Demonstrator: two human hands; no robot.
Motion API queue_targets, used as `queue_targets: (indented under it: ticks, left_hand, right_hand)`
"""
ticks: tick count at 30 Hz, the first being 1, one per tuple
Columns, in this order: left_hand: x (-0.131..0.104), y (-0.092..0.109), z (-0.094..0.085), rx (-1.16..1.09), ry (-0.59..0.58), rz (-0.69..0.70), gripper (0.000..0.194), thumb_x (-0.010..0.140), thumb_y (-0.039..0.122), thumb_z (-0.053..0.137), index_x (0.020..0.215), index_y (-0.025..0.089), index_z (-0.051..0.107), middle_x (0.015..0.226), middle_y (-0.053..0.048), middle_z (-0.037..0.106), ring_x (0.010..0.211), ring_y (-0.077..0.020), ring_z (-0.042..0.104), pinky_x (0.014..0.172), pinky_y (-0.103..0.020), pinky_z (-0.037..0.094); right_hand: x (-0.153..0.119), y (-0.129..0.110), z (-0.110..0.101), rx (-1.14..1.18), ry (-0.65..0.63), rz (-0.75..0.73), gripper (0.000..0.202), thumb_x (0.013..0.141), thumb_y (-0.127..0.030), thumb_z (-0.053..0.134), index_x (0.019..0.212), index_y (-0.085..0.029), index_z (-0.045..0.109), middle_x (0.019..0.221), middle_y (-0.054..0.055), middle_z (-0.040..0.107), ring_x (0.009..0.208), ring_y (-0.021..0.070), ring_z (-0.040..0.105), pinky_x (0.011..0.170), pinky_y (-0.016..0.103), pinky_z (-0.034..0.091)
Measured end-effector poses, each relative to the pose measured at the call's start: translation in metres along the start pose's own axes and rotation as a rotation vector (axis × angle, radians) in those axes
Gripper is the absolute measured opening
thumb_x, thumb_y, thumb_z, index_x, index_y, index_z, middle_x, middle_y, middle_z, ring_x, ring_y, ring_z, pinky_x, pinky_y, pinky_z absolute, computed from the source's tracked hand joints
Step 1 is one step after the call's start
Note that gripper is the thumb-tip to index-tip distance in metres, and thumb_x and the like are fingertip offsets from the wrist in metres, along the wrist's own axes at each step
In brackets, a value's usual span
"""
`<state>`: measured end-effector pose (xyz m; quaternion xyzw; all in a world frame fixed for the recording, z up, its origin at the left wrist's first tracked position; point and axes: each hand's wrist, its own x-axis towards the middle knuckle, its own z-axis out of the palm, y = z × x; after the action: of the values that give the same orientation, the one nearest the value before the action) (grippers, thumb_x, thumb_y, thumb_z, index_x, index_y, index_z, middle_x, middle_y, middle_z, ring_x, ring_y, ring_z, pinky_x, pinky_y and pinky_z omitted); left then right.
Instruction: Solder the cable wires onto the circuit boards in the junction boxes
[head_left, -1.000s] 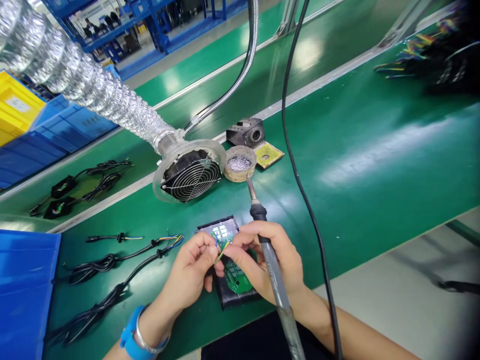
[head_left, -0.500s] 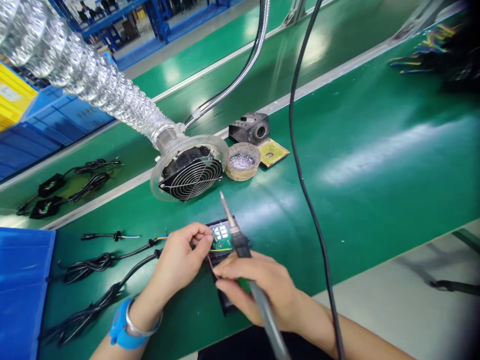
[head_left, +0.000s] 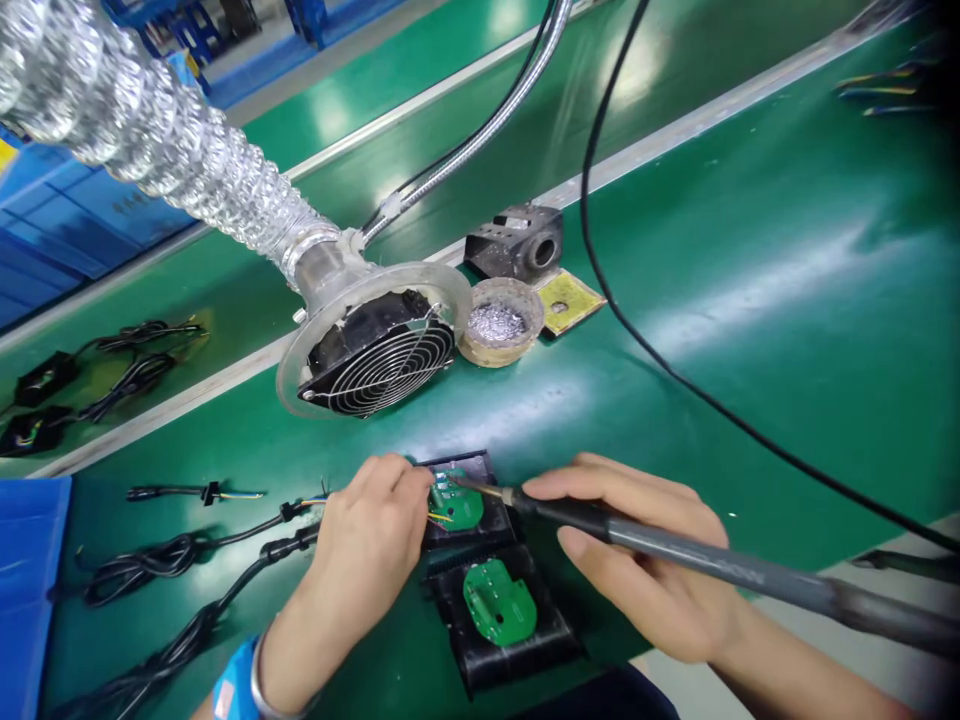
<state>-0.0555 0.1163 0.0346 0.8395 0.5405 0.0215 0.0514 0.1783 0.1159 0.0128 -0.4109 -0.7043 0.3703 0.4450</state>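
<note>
My right hand (head_left: 652, 550) grips a soldering iron (head_left: 675, 555), its tip touching the upper part of a green circuit board (head_left: 465, 508) in a black housing. At that board's left edge, my left hand (head_left: 379, 530) is closed in a pinch on a thin wire, mostly hidden by the fingers. A yellow wire (head_left: 439, 517) runs from under this hand onto the board. Nearer to me lies a second green circuit board (head_left: 501, 603) in its own black housing (head_left: 525, 660). A black power cord (head_left: 232, 590) leads in behind my left hand.
A fume extractor (head_left: 375, 360) hangs over the green bench, with a solder-filled bowl (head_left: 500, 325), a yellow sponge (head_left: 568, 302) and an iron stand (head_left: 517, 245) beside it. More cords (head_left: 165, 560) lie left, near a blue bin (head_left: 30, 580). The iron's cable (head_left: 720, 405) loops across the right.
My right hand has moved right and turned the soldering iron from pointing up to pointing left, bringing its tip onto the board. The second board has come into view. My left hand stays at the first.
</note>
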Motion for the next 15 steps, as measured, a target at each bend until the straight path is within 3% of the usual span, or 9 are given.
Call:
queue_targets:
  ticks: [3, 7, 15]
  left_hand:
    - [0.0009, -0.0001, 0.0000, 0.005, 0.047, 0.037, 0.016, 0.094, 0.015, 0.050, 0.100, 0.020, 0.064, 0.091, -0.002, 0.065, 0.081, -0.0177, 0.060, 0.056, -0.026, 0.044]
    - [0.0063, 0.0018, -0.0009, 0.076, 0.014, 0.040, 0.015, 0.091, 0.013, 0.053, 0.097, 0.020, 0.065, 0.088, -0.002, 0.065, 0.078, -0.0188, 0.060, 0.048, -0.026, 0.039]
    - [0.0074, 0.0015, 0.0010, 0.107, 0.031, 0.048, 0.013, 0.089, 0.014, 0.058, 0.099, 0.019, 0.065, 0.088, -0.002, 0.066, 0.078, -0.0198, 0.062, 0.048, -0.028, 0.041]
  right_hand:
    - [0.0015, 0.0049, 0.0025, 0.020, 0.004, 0.007, 0.023, 0.082, -0.011, 0.052, 0.099, -0.020, 0.065, 0.070, 0.000, 0.059, 0.054, 0.0100, 0.052, 0.048, 0.024, 0.041]
    - [0.0049, 0.0057, 0.0032, 0.021, 0.023, -0.003, 0.025, 0.081, -0.009, 0.051, 0.096, -0.020, 0.067, 0.067, 0.000, 0.060, 0.051, 0.0099, 0.052, 0.045, 0.023, 0.042]
    - [0.0026, 0.0099, 0.0073, 0.063, 0.059, -0.001, 0.030, 0.078, -0.007, 0.053, 0.098, -0.021, 0.069, 0.069, 0.000, 0.062, 0.053, 0.0111, 0.055, 0.046, 0.024, 0.044]
